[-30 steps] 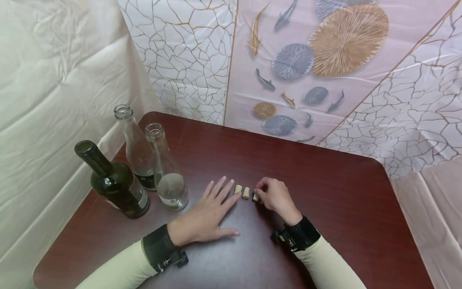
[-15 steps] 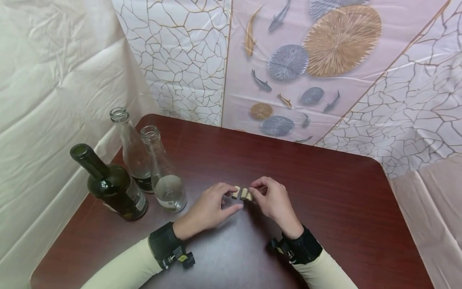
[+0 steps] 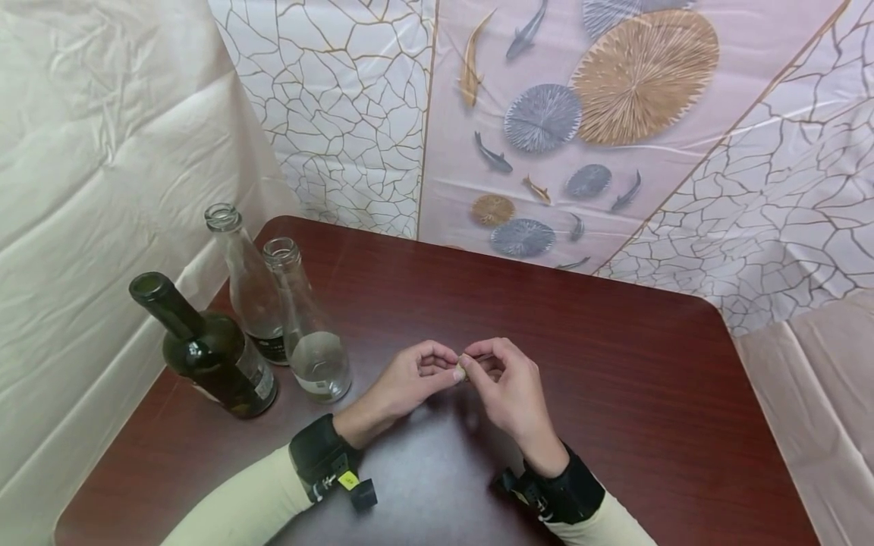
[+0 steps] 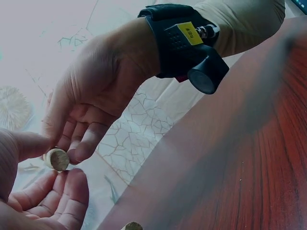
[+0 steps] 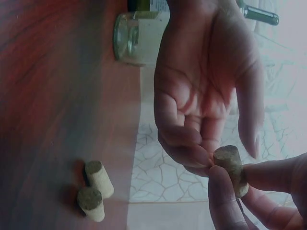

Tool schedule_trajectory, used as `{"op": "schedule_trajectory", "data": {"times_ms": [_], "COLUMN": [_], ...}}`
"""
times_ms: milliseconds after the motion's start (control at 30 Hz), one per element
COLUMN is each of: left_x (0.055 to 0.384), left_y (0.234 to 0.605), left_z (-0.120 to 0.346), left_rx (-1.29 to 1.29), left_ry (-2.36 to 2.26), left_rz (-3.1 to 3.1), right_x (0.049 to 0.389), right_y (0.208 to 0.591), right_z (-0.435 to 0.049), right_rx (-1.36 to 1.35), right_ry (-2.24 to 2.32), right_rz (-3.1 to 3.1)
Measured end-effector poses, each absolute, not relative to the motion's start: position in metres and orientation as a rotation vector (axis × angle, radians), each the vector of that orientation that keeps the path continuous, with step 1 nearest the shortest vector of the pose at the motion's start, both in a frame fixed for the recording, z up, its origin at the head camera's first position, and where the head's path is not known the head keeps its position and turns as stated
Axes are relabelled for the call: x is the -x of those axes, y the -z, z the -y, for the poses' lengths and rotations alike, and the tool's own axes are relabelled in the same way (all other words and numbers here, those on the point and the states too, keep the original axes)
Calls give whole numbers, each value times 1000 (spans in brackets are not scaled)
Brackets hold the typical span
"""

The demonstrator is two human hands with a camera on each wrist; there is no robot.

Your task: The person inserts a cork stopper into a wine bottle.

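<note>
A small pale cork [image 5: 229,164] is between my two hands, close over the table. My right hand [image 3: 515,390] pinches it with thumb and fingertips. From the other side, my left hand [image 3: 403,379] brings curled fingers and thumb round the cork's near end; a narrow gap shows beside the left thumb in the right wrist view. Two more corks lie side by side on the tabletop in that view, an upper cork [image 5: 100,179] and a lower cork [image 5: 91,203]. The hands hide both of them in the head view.
A dark green wine bottle [image 3: 212,356] and two clear glass bottles stand at the left: a front clear bottle [image 3: 317,360] and a rear clear bottle [image 3: 253,296], all uncorked. The reddish-brown table [image 3: 628,379] ends at a patterned fabric backdrop [image 3: 348,106].
The right hand has brought its cork leftward from beside the others and lifted it. My left hand was spread flat on the table; its fingers have since curled in and met the right hand.
</note>
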State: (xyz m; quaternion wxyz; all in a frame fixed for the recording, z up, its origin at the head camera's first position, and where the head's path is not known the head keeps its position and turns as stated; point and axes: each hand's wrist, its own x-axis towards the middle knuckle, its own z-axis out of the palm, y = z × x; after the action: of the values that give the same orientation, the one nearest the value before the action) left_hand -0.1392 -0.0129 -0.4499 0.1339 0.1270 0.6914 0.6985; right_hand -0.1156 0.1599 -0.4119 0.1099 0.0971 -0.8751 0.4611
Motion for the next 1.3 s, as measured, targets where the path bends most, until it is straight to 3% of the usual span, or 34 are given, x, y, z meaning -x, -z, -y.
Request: {"op": "schedule_trajectory", "data": {"times_ms": [300, 633, 1300], "left_x": [140, 141, 140], "left_y": [452, 451, 448], "left_z": [12, 19, 30], "left_rx": [-369, -498, -1039], "left_ry": [-2080, -2052, -1601], "left_rz": [-1981, -2103, -2740], "right_x": [103, 116, 120], "right_y": [390, 409, 412], "right_z": [-146, -171, -181], "right_rx": [-310, -324, -263], "right_ry": [-1395, -1413, -2071], "right_rz": [2508, 2574, 2620]}}
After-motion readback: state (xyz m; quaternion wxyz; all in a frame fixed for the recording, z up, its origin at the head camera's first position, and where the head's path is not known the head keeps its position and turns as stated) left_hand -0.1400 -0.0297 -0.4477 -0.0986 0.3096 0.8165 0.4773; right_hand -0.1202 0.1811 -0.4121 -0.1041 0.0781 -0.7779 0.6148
